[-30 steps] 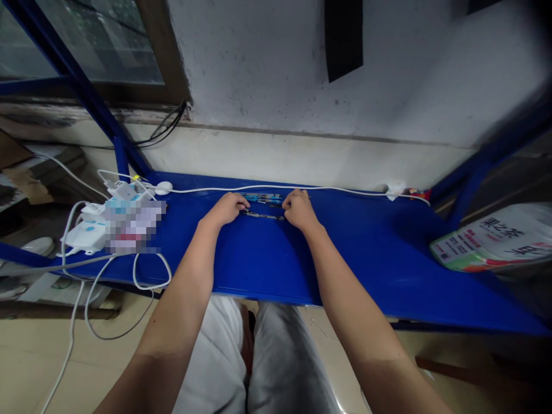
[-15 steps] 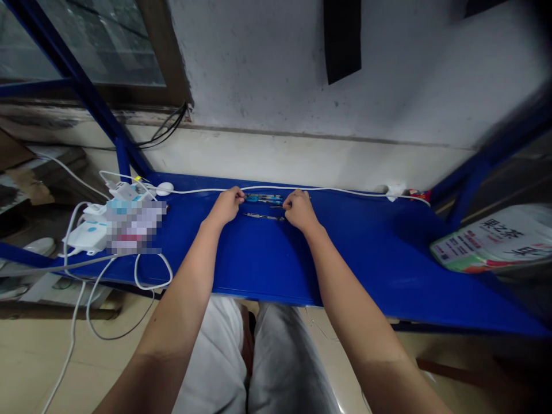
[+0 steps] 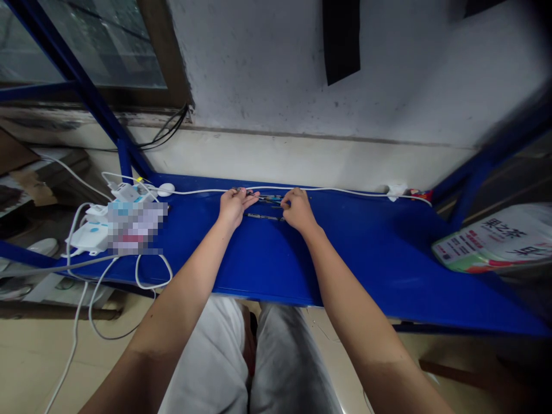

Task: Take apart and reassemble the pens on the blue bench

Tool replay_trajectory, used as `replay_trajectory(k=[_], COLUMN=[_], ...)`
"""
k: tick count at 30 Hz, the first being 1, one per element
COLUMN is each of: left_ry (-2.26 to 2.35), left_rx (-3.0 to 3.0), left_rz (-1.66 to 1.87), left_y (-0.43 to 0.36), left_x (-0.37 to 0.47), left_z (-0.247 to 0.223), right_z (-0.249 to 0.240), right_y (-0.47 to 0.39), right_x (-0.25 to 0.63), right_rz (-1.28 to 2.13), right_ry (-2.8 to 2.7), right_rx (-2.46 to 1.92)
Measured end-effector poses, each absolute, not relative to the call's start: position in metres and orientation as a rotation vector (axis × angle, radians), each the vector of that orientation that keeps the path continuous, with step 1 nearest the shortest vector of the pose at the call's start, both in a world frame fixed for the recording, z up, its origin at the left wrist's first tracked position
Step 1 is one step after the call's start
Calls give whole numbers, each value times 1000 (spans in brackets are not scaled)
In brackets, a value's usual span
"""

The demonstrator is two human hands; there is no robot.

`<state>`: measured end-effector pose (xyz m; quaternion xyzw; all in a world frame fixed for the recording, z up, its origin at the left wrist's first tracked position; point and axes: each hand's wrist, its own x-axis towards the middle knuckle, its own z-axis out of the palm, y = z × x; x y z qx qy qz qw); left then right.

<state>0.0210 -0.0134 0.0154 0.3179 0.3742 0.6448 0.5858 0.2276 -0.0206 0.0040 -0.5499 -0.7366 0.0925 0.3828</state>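
Observation:
On the blue table (image 3: 267, 270), near its back edge, my two hands meet over a few thin pens. My left hand (image 3: 235, 206) is turned partly palm up, and its fingertips pinch the left end of a blue pen (image 3: 268, 198). My right hand (image 3: 297, 209) is curled over the right end of that same pen. A dark pen (image 3: 263, 217) lies flat on the table just in front, between the hands, untouched. How many pens lie under the fingers is hidden.
White power strips and chargers (image 3: 88, 237) with looping cables sit at the table's left end beside a blurred patch. A white cable (image 3: 345, 191) runs along the back edge. A printed package (image 3: 495, 241) lies at the right. Blue frame posts (image 3: 125, 164) stand at both sides.
My left hand has left the dark pen, moved back to the blue pen, and turned palm up with its end pinched. My right hand has barely shifted.

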Motion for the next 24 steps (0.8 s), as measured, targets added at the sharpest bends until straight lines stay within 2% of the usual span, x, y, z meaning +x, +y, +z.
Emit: replay_trajectory(k=[18,24], left_ry=[850,961], left_rx=[818,760], left_rz=[1435,1590], left_y=[-21,-16], left_x=[35,26], left_z=[17,16], right_z=[4,5], right_y=[-21,-17], right_x=[221,229], right_rz=[165,223], right_ry=[-1920,-1876], right_rx=[-1390,-1339])
